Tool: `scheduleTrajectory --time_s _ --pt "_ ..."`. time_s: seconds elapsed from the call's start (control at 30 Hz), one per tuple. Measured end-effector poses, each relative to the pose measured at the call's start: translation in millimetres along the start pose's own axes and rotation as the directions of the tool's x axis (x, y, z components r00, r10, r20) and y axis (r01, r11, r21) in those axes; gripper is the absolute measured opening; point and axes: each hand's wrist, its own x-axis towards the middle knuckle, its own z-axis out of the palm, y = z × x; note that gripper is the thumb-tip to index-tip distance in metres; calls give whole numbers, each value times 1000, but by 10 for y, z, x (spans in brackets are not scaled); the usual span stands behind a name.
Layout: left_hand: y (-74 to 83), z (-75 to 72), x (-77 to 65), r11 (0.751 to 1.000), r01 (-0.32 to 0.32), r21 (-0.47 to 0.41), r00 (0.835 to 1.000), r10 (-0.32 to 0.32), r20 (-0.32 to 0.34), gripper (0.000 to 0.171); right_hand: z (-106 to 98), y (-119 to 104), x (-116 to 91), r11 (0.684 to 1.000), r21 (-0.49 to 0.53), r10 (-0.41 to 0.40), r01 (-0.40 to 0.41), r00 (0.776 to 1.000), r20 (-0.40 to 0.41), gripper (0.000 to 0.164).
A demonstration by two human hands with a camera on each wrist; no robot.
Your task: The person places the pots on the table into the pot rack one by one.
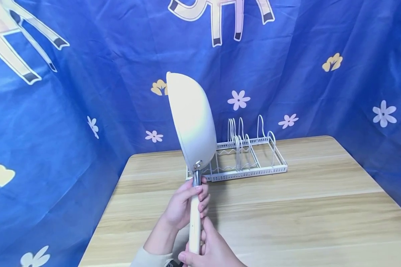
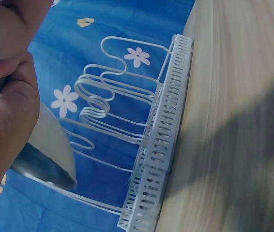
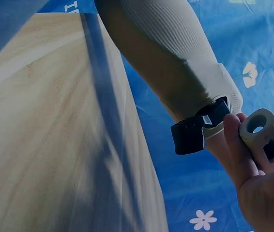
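A white deep frying pan [image 1: 194, 118] is held up on its edge over the table, its rounded outside toward the right and its long pale handle [image 1: 194, 222] pointing down at me. My left hand [image 1: 178, 209] grips the handle near the metal neck, thumb across it. Lower down, my right hand [image 1: 215, 249] holds the handle's end, whose hanging hole shows in the right wrist view. Behind the pan stands a white wire pan rack [image 1: 247, 173], its left part hidden by the pan. In the left wrist view the pan [image 2: 54, 140] overlaps the rack's wire dividers.
The wood-grain table [image 1: 287, 215] carries the rack near its back edge. A blue patterned curtain [image 1: 120, 100] hangs behind and at both sides. A black wrist strap device [image 3: 189, 135] sits on the left forearm.
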Motion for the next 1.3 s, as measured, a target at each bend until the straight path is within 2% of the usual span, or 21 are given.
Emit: scheduleTrajectory --time_s 0.33,0.47,0.7,0.97,1.3 --pt "-81 -145 -1 994 -31 -103 999 35 38 21 6 11 97 1000 15 25 -25 1000 0 64" --pt "-116 -180 2 993 -22 -117 999 25 24 20 -18 53 129 1000 22 19 -20 1000 12 64" --pt "-168 -239 7 990 -13 -143 1000 11 -14 19 -77 135 180 999 22 -48 46 996 77 63" --pt "-243 -317 19 984 -4 -178 999 -4 -46 19 -90 179 214 999 26 -27 26 998 48 66" --pt "-292 -377 44 981 10 -191 998 -21 -57 20 -114 176 231 998 60 -23 20 998 53 60"
